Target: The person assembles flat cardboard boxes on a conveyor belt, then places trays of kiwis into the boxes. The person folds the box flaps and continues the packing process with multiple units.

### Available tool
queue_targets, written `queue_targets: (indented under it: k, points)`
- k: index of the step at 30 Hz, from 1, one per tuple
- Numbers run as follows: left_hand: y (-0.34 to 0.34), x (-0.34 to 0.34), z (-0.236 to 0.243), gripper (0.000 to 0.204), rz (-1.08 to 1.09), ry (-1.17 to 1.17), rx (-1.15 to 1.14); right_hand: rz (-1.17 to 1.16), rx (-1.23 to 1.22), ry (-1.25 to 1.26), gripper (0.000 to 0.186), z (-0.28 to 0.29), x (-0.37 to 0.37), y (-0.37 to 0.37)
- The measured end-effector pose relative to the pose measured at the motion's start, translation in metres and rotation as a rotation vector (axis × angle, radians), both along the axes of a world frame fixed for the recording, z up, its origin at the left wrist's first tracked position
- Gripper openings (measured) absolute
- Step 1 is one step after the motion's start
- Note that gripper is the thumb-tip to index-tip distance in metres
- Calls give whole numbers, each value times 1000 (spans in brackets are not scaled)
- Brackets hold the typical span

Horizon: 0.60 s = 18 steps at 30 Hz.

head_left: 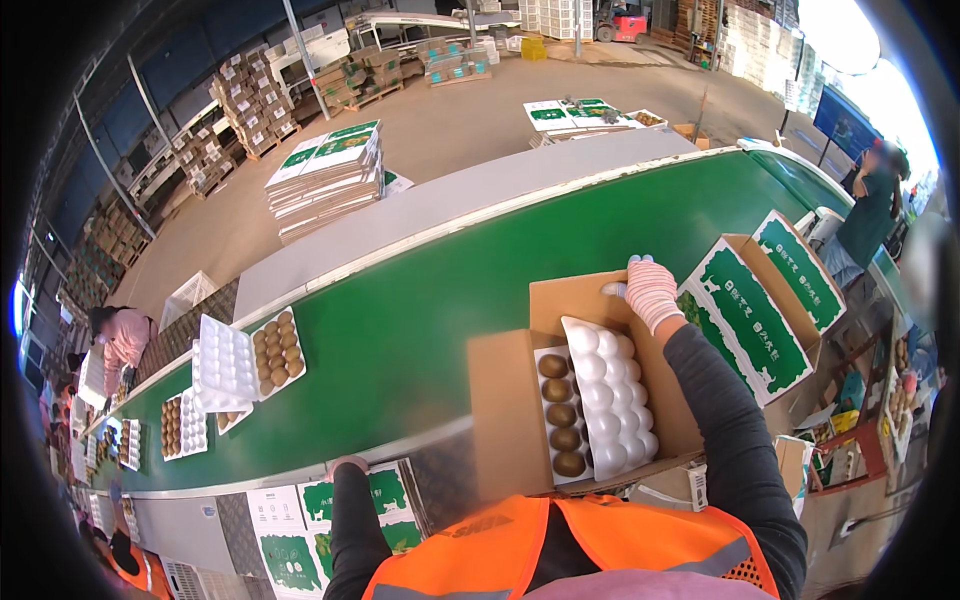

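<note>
In front of me an open cardboard box (500,400) stands on the green conveyor belt (420,300). Inside it several brown kiwifruit (563,414) show in a white tray along the left. A white moulded tray (610,400) with rounded bumps leans over the rest of the contents. My right hand (652,292), in a pink-and-white striped glove, grips the box's far wall near its right corner, thumb on the inner side. My left hand (348,464) rests at the belt's near edge, beside printed flat cartons (300,520); its fingers are mostly hidden.
Trays of kiwifruit (277,352) and white moulded trays (222,360) lie on the belt to the left. An open green-and-white carton (745,320) stands at right. Flat cartons are stacked (325,180) beyond the belt. Other people (130,340) work at the left and right.
</note>
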<state>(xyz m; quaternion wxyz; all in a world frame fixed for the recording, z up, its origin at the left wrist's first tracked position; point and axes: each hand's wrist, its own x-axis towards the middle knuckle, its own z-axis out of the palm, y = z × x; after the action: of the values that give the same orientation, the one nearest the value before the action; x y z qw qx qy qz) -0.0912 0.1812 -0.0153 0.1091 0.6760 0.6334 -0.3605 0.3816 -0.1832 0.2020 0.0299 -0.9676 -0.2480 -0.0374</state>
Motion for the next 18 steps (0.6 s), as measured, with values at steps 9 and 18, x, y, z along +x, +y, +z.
queue_targets:
  k: [9, 18]
  points:
    - [57, 21, -8, 50, 113, -777, 341, 127, -42, -216, 65, -22, 16, -23]
    - [139, 1, -21, 67, 668, -1041, 743, 88, -116, -168, 56, -20, 17, -8]
